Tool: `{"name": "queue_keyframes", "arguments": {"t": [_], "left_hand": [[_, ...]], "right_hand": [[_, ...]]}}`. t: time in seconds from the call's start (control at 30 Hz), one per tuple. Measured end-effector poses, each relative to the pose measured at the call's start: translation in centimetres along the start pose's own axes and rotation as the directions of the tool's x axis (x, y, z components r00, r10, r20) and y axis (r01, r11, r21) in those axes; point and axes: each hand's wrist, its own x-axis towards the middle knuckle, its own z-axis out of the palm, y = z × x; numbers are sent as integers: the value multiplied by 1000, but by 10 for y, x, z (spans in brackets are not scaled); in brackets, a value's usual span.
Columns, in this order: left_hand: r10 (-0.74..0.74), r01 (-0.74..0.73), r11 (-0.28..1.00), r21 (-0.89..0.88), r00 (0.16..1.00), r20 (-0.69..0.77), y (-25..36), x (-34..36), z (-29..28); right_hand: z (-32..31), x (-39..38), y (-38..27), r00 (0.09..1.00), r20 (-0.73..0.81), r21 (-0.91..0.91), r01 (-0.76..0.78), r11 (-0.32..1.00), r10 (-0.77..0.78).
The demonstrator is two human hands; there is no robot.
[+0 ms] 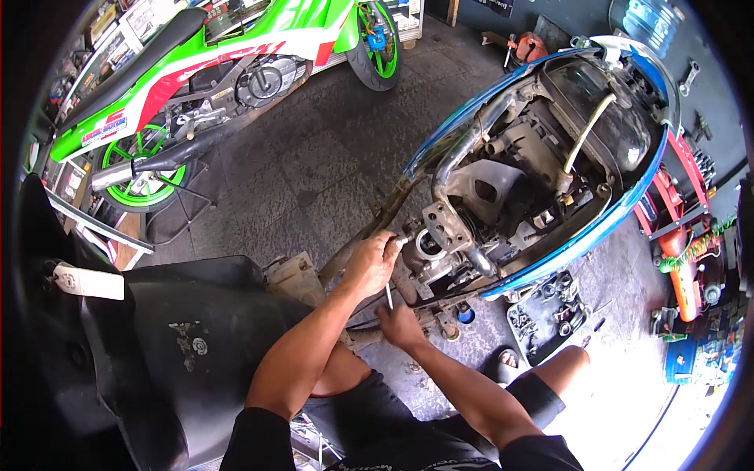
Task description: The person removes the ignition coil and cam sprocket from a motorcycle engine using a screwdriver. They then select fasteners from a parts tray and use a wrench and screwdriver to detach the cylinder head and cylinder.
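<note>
My left hand (371, 263) is closed at the upper end of a slim silver wrench (389, 296), close beside the scooter's exposed engine (428, 255). Lower down, my right hand (402, 326) is closed near the wrench's other end and is slightly blurred. The wrench's working end is partly hidden by my left fingers. A round, pale metal opening (430, 244) shows on the engine just right of my left hand. Above it is a metal frame bracket (448, 225) with holes. The blue scooter body (585, 243) is stripped, showing its frame tubes and grey inner parts.
A black scooter seat or panel (196, 345) fills the left side. Behind stands a green, white and red motorcycle (228, 78). A tray of metal parts (550, 314) lies on the floor near my knee. An orange cylinder (679, 286) with a green coiled hose stands at right.
</note>
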Motion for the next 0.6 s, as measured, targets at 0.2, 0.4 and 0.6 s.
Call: {"name": "queue_keyframes", "arguments": {"t": [0.2, 0.4, 0.6], "left_hand": [[-483, 601, 639, -480, 799, 358, 38, 8, -21], [-245, 251, 961, -119, 968, 61, 15, -2, -14], [85, -85, 996, 3, 996, -34, 35, 0, 20]], "right_hand": [[-166, -65, -92, 918, 391, 399, -236, 886, 69], [-71, -35, -58, 991, -132, -34, -27, 999, 23], [25, 69, 26, 836, -475, 6, 317, 948, -276]]}}
